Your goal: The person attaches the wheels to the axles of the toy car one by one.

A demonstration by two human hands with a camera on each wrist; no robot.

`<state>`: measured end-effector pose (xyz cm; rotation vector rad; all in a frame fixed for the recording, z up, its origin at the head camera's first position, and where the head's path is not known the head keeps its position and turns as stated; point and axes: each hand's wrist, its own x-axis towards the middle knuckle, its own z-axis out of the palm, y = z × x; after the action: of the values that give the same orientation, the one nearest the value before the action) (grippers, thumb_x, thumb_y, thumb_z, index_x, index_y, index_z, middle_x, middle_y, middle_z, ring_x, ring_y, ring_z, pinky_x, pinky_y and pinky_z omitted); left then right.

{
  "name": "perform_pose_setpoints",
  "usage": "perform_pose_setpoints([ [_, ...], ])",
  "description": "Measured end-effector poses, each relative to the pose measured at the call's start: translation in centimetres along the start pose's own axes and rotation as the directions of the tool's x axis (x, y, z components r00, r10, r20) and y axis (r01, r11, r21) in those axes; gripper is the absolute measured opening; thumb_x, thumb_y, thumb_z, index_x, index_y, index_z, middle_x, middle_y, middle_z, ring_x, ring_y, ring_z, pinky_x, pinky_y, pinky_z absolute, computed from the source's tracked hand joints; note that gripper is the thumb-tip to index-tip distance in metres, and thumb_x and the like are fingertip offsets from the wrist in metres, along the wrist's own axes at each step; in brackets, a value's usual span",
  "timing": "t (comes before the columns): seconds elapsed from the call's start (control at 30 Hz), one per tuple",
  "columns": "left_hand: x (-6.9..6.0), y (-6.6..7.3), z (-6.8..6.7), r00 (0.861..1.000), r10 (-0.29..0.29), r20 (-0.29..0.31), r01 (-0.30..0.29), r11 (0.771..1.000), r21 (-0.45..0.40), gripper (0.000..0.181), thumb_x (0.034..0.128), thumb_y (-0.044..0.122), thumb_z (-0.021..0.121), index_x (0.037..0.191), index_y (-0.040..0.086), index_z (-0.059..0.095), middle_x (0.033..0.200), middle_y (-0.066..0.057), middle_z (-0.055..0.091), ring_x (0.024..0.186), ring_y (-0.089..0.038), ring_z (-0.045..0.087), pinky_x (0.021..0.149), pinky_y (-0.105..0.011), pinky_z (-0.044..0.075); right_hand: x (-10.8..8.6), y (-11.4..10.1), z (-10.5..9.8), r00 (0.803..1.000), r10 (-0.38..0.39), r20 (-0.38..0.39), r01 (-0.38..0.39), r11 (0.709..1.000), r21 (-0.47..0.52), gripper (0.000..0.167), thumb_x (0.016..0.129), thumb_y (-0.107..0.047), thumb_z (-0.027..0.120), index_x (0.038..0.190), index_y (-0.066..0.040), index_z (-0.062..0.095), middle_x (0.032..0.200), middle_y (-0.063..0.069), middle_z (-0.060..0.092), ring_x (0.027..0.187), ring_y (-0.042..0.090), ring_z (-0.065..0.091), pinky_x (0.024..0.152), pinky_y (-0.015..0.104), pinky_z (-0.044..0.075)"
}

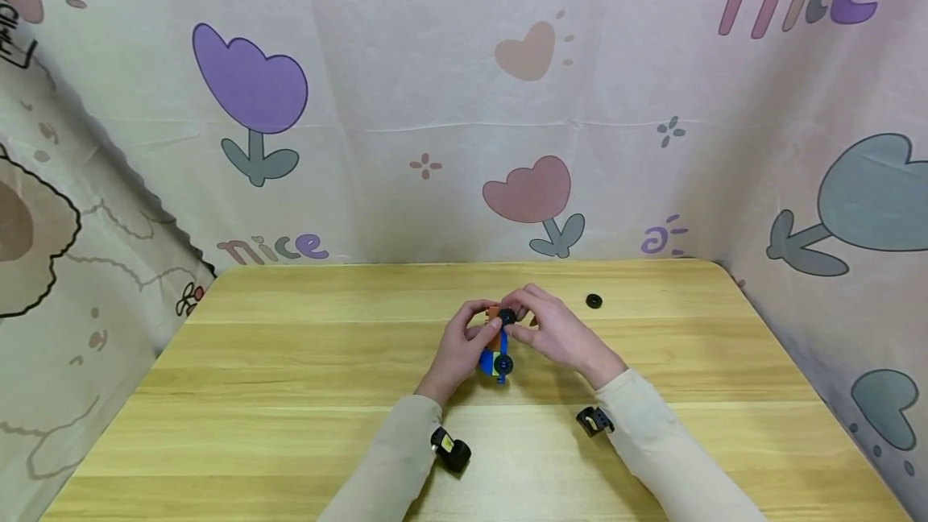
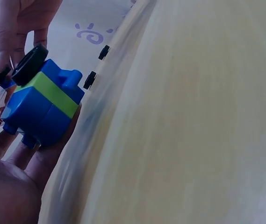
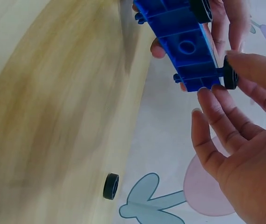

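A toy vehicle [image 1: 488,362] in blue, lime and orange is held off the table by the left hand [image 1: 458,351], whose fingers wrap its body [image 2: 39,114]. The right hand [image 1: 565,337] pinches a black wheel [image 3: 231,73] at one end of the blue underside [image 3: 182,44], thumb on its outer face and fingertips by the base. A second black wheel [image 1: 503,364] sits on the same side at the other end. On the opposite side, two blue stubs [image 3: 176,78] show bare in the right wrist view. The left palm [image 2: 11,191] is below the toy in the left wrist view.
One loose black wheel [image 1: 594,301] lies on the wooden table [image 1: 290,345], right of the hands near the back edge. The left wrist view shows two loose wheels [image 2: 89,80] by that edge. A printed cloth [image 1: 391,63] hangs behind.
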<state>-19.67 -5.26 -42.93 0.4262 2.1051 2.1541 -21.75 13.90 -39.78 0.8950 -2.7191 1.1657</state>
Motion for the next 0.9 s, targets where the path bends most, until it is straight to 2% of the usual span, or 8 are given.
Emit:
perform_pose_setpoints([
  [0.17,0.01,0.1,0.08,1.0,0.004,-0.022,-0.004,1.0,0.015,0.034,0.1003,0.012,0.058,0.133,0.003,0.051,0.135,-0.017,0.052,0.108,-0.034,0.064,0.09,-0.042,0.051,-0.09,0.02,-0.08,1.0,-0.003,-0.005,0.003,1.0,0.017,0.02,0.099,-0.01,0.059,0.118,-0.013,0.066,0.103,-0.007,0.057,0.092,0.013,0.056,0.077,0.035,0.05],
  [0.3,0.04,0.0,0.04,1.0,0.01,-0.019,-0.01,1.0,0.006,0.034,0.1003,0.011,0.057,0.132,0.002,0.051,0.134,-0.017,0.053,0.106,-0.033,0.065,0.089,-0.04,0.052,-0.05,0.16,-0.08,1.0,0.007,-0.006,-0.007,0.999,0.053,0.021,0.098,-0.007,0.059,0.118,-0.012,0.066,0.105,-0.005,0.06,0.093,0.013,0.057,0.077,0.035,0.05],
  [0.57,0.08,-0.16,0.01,0.999,0.033,-0.008,-0.033,0.999,-0.004,0.035,0.1001,0.009,0.057,0.133,0.0,0.051,0.134,-0.017,0.052,0.105,-0.034,0.065,0.088,-0.04,0.052,-0.01,0.17,0.1,0.99,0.144,0.004,-0.143,0.979,0.145,0.019,0.099,-0.012,0.059,0.118,-0.008,0.062,0.101,-0.002,0.065,0.094,0.016,0.06,0.083,0.039,0.051],
  [0.77,0.1,-0.3,0.14,0.999,0.04,0.005,-0.04,0.999,-0.026,0.035,0.1003,0.009,0.057,0.133,0.0,0.051,0.135,-0.018,0.051,0.106,-0.037,0.064,0.087,-0.039,0.053,-0.04,-0.1,0.09,0.983,0.182,0.003,-0.18,0.968,0.173,0.024,0.099,-0.008,0.059,0.121,-0.003,0.064,0.105,0.003,0.066,0.094,0.018,0.062,0.083,0.038,0.052],
  [0.9,0.07,-0.22,0.28,0.999,0.045,0.008,-0.045,0.999,-0.025,0.035,0.1001,0.009,0.057,0.133,0.0,0.052,0.13,-0.02,0.055,0.103,-0.038,0.065,0.085,-0.037,0.053,-0.09,-0.34,0.05,0.977,0.213,-0.022,-0.205,0.959,0.195,0.023,0.097,-0.006,0.06,0.119,-0.003,0.067,0.105,0.005,0.067,0.09,0.019,0.062,0.08,0.037,0.053],
])
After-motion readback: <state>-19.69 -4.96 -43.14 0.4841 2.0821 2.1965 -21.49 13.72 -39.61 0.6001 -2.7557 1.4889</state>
